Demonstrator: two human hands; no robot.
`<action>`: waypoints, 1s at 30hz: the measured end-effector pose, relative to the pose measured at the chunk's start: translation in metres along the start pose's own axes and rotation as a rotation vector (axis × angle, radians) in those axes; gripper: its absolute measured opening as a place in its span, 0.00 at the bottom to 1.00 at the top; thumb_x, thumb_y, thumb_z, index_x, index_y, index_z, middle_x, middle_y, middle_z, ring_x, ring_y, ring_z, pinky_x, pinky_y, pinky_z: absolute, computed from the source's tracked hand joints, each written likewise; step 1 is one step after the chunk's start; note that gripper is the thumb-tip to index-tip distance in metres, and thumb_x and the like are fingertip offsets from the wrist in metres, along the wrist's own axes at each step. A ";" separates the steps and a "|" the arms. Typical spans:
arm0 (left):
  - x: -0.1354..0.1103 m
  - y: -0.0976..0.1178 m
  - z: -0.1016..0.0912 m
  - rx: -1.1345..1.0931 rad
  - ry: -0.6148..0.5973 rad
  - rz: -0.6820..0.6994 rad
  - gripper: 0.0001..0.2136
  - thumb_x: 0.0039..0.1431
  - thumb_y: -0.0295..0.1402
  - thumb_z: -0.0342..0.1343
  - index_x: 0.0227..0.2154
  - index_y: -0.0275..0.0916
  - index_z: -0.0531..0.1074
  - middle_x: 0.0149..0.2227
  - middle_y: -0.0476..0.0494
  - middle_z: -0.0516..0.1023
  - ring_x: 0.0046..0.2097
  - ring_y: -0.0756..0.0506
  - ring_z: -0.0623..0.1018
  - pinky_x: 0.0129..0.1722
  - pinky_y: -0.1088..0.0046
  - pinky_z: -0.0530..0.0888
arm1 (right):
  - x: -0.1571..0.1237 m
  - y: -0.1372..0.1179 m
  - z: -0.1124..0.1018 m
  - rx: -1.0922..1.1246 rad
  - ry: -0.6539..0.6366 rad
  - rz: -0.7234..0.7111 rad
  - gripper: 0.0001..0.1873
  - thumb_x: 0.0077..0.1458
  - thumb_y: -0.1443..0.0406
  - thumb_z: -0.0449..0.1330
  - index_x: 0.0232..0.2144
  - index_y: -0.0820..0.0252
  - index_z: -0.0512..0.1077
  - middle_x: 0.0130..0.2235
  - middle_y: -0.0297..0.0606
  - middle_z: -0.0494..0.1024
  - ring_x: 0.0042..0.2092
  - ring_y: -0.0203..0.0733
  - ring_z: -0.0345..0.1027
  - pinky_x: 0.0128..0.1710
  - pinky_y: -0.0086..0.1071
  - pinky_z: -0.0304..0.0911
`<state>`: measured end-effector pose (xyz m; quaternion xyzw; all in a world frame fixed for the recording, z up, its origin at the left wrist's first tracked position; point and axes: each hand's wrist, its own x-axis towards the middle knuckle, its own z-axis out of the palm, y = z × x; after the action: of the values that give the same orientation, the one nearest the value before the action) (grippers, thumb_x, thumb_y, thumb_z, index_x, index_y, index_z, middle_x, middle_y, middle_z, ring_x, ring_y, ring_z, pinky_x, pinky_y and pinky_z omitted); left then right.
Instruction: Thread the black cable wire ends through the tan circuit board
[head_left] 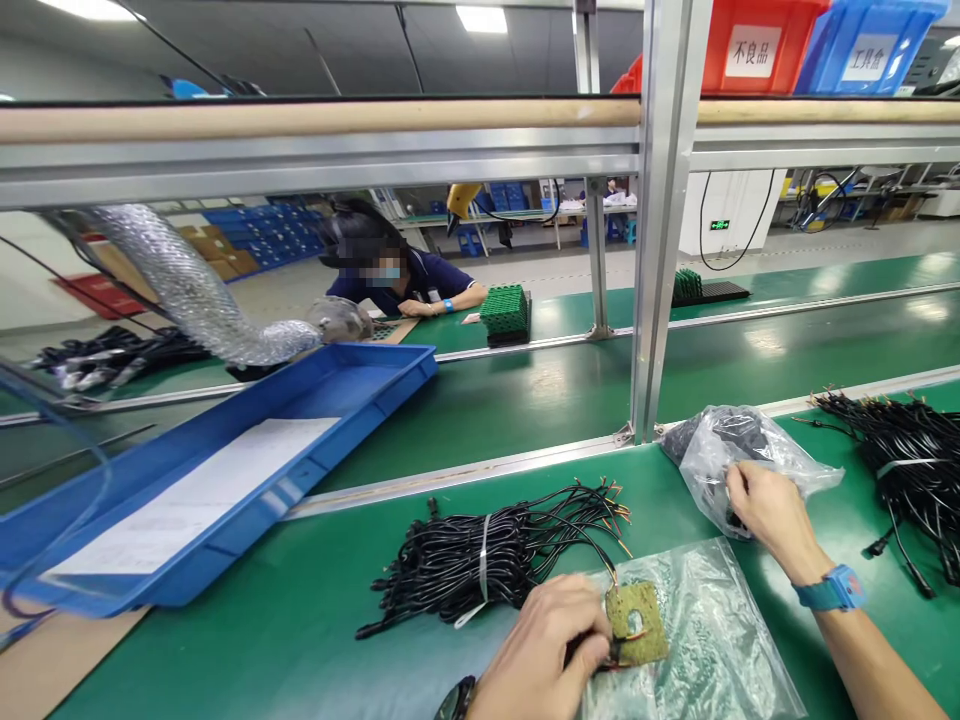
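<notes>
My left hand [551, 640] is closed, thumb against curled fingers, with thin red and black wires [626, 640] showing at the fingertips. Those wires lie over a square yellow-green sponge [651, 612] with a hole in it, which rests on a flat clear plastic bag [712, 640]. My right hand [772, 515] is at a clear bag [712, 475] of dark pieces, its fingers pinched at the bag's front; what they grip is hidden. Just beyond my left hand lies a tied bundle of black cables [465, 560] with bare copper ends.
A blue tray [360, 425] with paper sheets stands at the left. Another cable bundle [911, 460] lies far right. A metal post [660, 250] rises behind the bag. Across the bench a person [420, 270] leans near a silver duct [195, 280] and green stacked parts [504, 312].
</notes>
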<state>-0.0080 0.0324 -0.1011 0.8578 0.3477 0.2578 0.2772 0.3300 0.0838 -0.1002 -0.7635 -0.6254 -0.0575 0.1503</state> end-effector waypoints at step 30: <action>0.018 -0.006 0.015 0.328 0.091 -0.061 0.11 0.68 0.21 0.41 0.32 0.40 0.64 0.33 0.46 0.71 0.36 0.44 0.71 0.39 0.66 0.66 | -0.004 -0.010 0.002 -0.104 -0.177 0.004 0.16 0.70 0.58 0.56 0.33 0.61 0.76 0.35 0.44 0.81 0.37 0.48 0.79 0.31 0.32 0.57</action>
<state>0.0101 0.0449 -0.1113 0.8679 0.4234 0.2275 0.1253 0.3190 0.0820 -0.1018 -0.7737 -0.6308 -0.0217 0.0547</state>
